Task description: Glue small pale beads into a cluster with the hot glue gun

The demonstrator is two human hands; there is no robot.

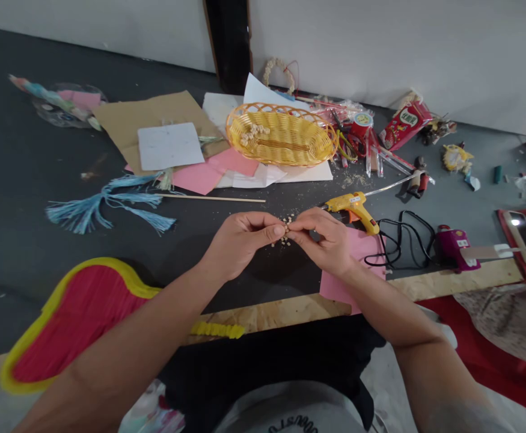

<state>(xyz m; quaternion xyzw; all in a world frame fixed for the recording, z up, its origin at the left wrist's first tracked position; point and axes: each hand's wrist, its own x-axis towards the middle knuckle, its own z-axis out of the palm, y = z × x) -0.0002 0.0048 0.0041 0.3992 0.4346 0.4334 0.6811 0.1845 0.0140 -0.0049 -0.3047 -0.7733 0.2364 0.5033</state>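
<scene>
My left hand (251,239) and my right hand (319,239) meet fingertip to fingertip over the dark table. Between thumbs and forefingers both pinch a small beige piece (287,229), mostly hidden by the fingers; its kind is too small to make out. Loose beige bits (284,240) lie scattered on the tabletop just under the fingertips. A yellow glue gun (355,209) rests close by my right hand, and a pink sheet (335,282) lies below that wrist. Ahead of my left hand is a thin wooden stick (217,198).
A yellow wicker basket (285,135) holding beige clusters (254,133) sits on papers at the back. Blue tassels (91,207) and a red, yellow-edged shape (77,319) lie left. To the right are a black cable (398,240), pliers (418,180), a purple box (456,248) and a phone (525,234).
</scene>
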